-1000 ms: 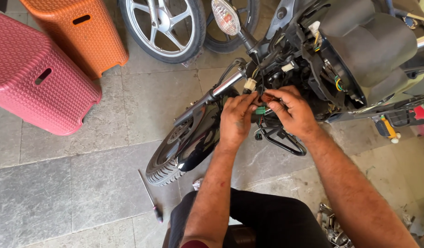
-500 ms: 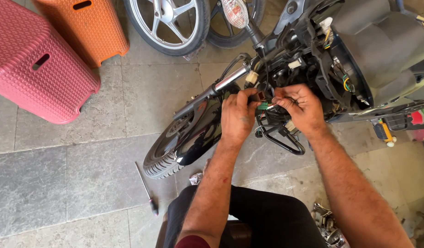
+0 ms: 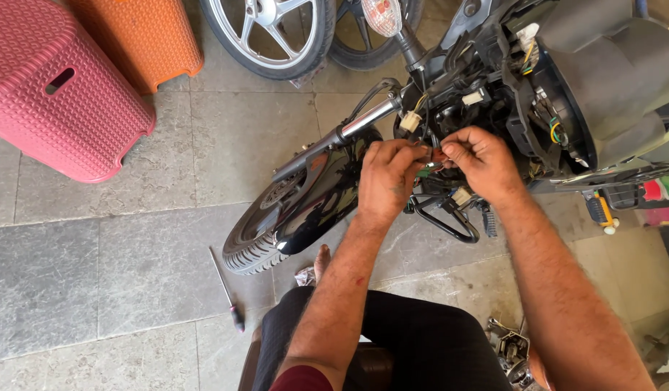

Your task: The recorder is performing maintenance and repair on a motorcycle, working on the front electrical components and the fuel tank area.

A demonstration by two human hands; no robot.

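Hands barely shifted: left hand (image 3: 387,179) and right hand (image 3: 481,161) pinch wiring (image 3: 433,155).

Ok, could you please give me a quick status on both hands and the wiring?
Left hand and right hand pinching a small wire connector between fingertips. Connector sits at the motorcycle's open headlight housing. Loose wires crowd the spot; screwdriver lies on the floor.

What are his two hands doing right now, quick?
Left hand: closed, fingers pinching the small wire connector by the motorcycle's fork.
Right hand: closed, pinching the same connector from the other side.
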